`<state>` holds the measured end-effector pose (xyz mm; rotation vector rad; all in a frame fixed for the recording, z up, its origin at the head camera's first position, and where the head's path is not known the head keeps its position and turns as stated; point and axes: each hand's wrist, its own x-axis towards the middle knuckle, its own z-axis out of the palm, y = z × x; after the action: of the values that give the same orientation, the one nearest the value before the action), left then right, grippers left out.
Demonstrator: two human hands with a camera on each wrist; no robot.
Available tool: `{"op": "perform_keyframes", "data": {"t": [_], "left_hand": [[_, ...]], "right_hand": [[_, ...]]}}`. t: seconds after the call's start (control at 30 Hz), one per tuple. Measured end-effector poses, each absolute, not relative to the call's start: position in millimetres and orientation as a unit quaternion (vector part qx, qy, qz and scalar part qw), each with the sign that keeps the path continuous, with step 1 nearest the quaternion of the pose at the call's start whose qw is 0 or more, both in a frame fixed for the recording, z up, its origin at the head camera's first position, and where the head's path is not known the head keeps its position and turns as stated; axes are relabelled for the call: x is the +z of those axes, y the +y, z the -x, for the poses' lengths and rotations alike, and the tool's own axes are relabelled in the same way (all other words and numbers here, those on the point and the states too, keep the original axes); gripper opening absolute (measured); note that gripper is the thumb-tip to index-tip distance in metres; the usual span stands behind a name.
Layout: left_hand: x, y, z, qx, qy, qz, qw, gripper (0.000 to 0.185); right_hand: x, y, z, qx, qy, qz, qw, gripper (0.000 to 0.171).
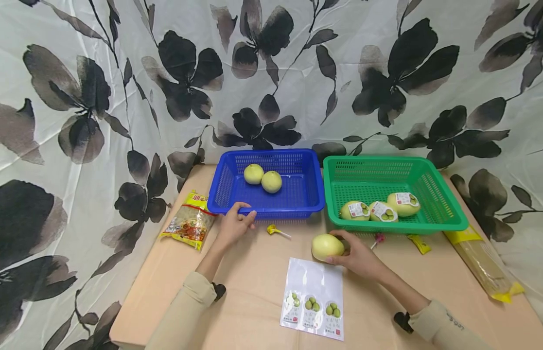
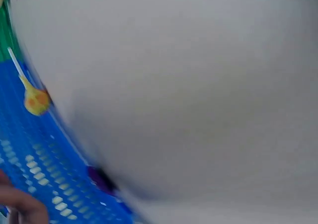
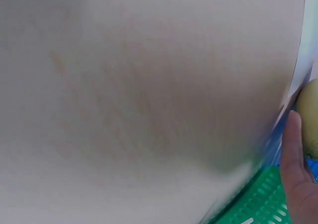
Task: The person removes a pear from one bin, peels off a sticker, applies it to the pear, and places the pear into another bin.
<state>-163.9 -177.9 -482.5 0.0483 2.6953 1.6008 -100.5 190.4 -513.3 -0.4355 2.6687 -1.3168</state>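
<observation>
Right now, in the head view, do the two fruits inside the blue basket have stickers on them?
No, the two fruits in the blue basket show bare yellow-green skin, with no sticker visible.

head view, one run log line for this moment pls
left hand: grips blue basket front rim | right hand: holds unlabelled fruit on table | sticker sheet: beside fruit

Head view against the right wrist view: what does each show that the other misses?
Only the head view shows the left hand gripping the blue basket rim, the three labelled fruits, the sticker sheet and the snack bag. The right wrist view adds nothing, mostly blurred tabletop. Both show the right hand holding the bare fruit near the green basket.
</observation>
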Motion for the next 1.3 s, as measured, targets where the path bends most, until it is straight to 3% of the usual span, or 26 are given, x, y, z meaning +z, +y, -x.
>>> {"op": "perform_keyframes", "data": {"t": [0.17,0.27,0.43,0.57,0.7,0.9,1.13,1.2,1.3], "left_hand": [[-478,-161,151,0.461,0.884,-0.033,-0.070,0.038],[-475,-149,142,0.443,0.888,-0.084,-0.084,0.027],[-479,-127,134,0.401,0.890,-0.216,0.016,0.013],[-494,-114,131,0.329,0.885,-0.313,0.101,0.020],[-507,-102,123,0.278,0.890,-0.331,0.142,0.030],[-511,-91,114,0.245,0.909,-0.299,0.156,0.033],[-509,-88,111,0.238,0.917,-0.272,0.171,0.035],[-509,-87,111,0.236,0.916,-0.277,0.172,0.037],[-509,-88,112,0.228,0.915,-0.283,0.175,0.035]], "right_hand": [[-512,191,96,-0.415,0.895,0.155,0.054,0.077],[-511,192,94,-0.409,0.897,0.159,0.051,0.078],[-506,194,91,-0.399,0.900,0.168,0.053,0.081],[-497,195,88,-0.393,0.902,0.165,0.071,0.083],[-491,194,83,-0.389,0.902,0.171,0.076,0.079],[-489,195,75,-0.372,0.907,0.188,0.050,0.074],[-475,169,55,-0.313,0.924,0.214,-0.054,0.057],[-471,158,47,-0.309,0.919,0.237,-0.052,0.047],[-471,145,39,-0.319,0.909,0.268,0.011,0.035]]}}
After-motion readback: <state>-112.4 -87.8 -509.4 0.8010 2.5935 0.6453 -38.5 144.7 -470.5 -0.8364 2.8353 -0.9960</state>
